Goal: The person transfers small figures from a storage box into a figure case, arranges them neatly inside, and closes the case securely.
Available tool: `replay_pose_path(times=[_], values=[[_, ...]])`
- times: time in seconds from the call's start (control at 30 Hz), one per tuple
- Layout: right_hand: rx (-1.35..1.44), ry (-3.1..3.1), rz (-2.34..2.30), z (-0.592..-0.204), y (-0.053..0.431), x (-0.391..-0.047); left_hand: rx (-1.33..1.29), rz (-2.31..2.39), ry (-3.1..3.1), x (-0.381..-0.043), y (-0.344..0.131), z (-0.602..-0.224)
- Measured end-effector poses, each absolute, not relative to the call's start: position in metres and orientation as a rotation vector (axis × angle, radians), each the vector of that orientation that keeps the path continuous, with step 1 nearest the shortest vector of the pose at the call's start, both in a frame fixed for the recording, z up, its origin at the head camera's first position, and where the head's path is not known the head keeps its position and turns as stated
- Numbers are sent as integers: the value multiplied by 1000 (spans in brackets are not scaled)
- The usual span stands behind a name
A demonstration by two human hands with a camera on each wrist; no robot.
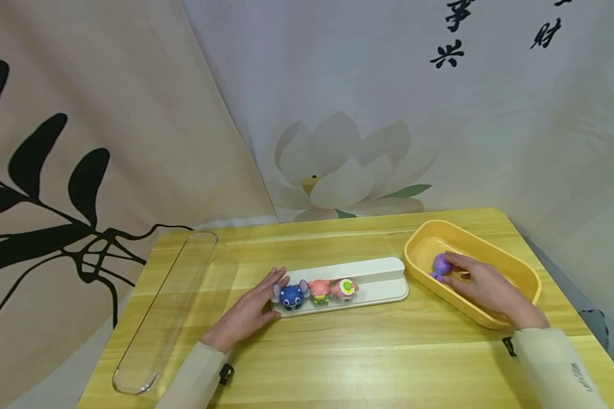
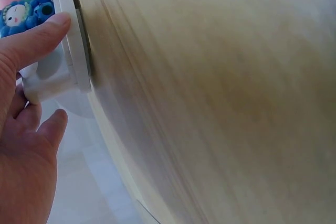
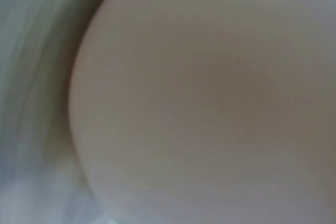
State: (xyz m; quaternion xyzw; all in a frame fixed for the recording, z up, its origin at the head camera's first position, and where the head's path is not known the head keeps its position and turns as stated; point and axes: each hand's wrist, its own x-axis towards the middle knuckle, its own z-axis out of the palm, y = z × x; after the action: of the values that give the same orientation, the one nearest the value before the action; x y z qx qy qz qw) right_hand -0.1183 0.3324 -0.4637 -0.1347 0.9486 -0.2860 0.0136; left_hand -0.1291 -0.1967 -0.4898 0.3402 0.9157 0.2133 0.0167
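A white stepped display base (image 1: 373,291) lies on the table with a row of small figurines at its left: a blue one with big ears (image 1: 291,296), a pink one (image 1: 319,289) and a pink one with a yellow-green round patch (image 1: 345,289). My left hand (image 1: 253,309) holds the base's left end, the thumb (image 2: 55,24) along its edge and the fingers round the end. Over the yellow basket (image 1: 532,278) at the right, my right hand (image 1: 483,284) pinches a purple figurine (image 1: 441,266) between thumb and fingers. A blurred close surface fills most of the right wrist view.
A long clear plastic cover (image 1: 156,324) lies at the left of the wooden table (image 1: 348,363). Behind the table hangs a printed cloth (image 1: 337,68) with a flower and dark leaves. The table's right edge runs just past the basket.
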Motion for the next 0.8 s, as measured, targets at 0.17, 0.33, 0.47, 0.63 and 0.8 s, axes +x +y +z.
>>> replay_pose_path(times=[0.17, 0.33, 0.47, 0.63, 0.8], values=[[-373, 3003, -803, -460, 335, -115, 1047, 649, 2855, -129, -198, -490], [-427, 3100, -716, -461, 334, -117, 1049, 663, 2849, -129, -198, -489], [-486, 3181, -670, -463, 330, -124, 1049, 679, 2841, -128, -197, -489], [-534, 3229, -656, -465, 324, -135, 1058, 683, 2847, -128, -196, -490], [-562, 3238, -683, -468, 323, -143, 1056, 676, 2842, -128, -196, -490]])
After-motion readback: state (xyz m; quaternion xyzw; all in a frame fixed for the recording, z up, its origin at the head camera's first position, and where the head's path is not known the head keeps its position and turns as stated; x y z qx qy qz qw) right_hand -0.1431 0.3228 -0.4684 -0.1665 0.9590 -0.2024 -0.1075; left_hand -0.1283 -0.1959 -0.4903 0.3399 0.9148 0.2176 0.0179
